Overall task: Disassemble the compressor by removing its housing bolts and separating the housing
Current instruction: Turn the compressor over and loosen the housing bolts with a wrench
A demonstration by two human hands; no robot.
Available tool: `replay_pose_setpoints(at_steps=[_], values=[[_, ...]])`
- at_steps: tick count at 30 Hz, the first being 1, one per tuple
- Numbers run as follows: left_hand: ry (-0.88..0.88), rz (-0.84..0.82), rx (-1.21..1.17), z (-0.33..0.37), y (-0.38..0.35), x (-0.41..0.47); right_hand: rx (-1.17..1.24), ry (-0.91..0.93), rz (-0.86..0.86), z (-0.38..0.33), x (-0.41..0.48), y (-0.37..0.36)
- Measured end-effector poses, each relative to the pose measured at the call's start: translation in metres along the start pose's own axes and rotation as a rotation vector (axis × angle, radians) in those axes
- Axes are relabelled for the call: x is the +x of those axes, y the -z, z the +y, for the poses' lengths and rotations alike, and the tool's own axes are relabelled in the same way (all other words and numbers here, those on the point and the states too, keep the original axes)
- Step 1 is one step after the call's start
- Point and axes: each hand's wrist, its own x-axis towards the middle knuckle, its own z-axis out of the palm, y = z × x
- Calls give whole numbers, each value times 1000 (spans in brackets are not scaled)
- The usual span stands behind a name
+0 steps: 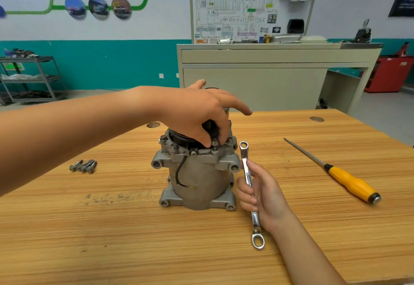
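Observation:
A grey metal compressor stands upright on the wooden table, its black pulley on top. Bolts sit in its upper flange. My left hand reaches over the pulley, and its thumb and a finger pinch a housing bolt at the flange's near right. My right hand, just right of the compressor, grips a silver ring wrench by its shaft, held nearly upright. Several removed bolts lie together on the table to the left.
A yellow-handled screwdriver lies on the table at the right. Behind the table stands a beige training bench with a wiring board. A metal shelf cart is at the far left, a red cabinet at the far right.

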Motion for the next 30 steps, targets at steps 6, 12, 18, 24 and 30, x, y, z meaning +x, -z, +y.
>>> replay_pose_setpoints(at_steps=[6,12,18,24,30], values=[[3,55,-64,4,-1,0,25,-9,-6,1,0,0],[7,10,-91,1,0,2,123,7,4,-1,-1,-1],[-16,222,-320,0,-7,0,-188,296,162,-9,-20,-8],[173,320,-370,-8,-9,-5,-719,599,262,-3,-18,-27],[378,364,-209,6,-19,16,-825,541,405,-14,0,-10]])
